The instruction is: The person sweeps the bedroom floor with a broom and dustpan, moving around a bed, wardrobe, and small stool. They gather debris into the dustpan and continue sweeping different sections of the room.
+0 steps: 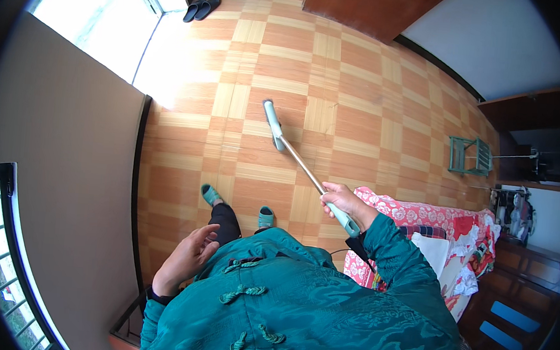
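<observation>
My right hand is wrapped around the pale green grip of a broom with a metal-coloured stick. The stick slants forward and left to the broom's pale green head, with dark bristles, at the checkered wood-pattern floor. Whether the bristles touch the floor is hard to tell. My left hand hangs in front of my teal jacket with bent fingers and holds nothing. Below it, my feet are in green slippers.
A bed with a pink floral cover and piled cloths stands to my right. Beyond it is a small green folding stool. Black slippers lie by the bright doorway. A grey wall runs along my left.
</observation>
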A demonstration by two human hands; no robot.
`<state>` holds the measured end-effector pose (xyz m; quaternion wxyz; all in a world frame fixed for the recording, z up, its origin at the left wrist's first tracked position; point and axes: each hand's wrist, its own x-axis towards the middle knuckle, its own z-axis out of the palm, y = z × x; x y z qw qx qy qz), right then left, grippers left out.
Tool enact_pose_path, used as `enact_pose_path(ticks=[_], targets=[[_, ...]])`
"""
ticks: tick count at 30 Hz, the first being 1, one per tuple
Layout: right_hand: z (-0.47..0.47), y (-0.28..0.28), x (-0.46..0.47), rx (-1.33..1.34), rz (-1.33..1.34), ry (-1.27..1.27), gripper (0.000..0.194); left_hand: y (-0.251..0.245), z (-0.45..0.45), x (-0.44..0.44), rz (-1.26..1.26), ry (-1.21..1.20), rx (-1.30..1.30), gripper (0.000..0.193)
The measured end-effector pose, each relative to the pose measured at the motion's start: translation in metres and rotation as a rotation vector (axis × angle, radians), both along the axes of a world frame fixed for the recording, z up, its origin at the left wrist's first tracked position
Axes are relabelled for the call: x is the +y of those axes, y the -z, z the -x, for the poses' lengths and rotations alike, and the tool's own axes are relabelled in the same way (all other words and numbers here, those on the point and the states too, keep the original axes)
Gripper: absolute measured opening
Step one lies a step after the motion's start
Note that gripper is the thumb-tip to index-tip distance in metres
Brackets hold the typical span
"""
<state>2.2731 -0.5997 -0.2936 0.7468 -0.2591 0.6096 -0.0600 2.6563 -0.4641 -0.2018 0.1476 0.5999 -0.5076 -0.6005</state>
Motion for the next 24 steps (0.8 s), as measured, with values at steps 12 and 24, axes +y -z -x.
enact_pose_path(ticks=[12, 24], targets=[[-0.246, 0.033, -0.058, -0.311, -0.273, -0.219, 0.069, 0.009, -0.138, -0.074, 0.141, -0.051, -0.029, 0.043], [-0.477, 0.127, -0.132, -0.29, -0.415, -0.73, 0.011, 0.009, -0.246, -0.119, -0.029, -0.193, -0.09, 0.046]])
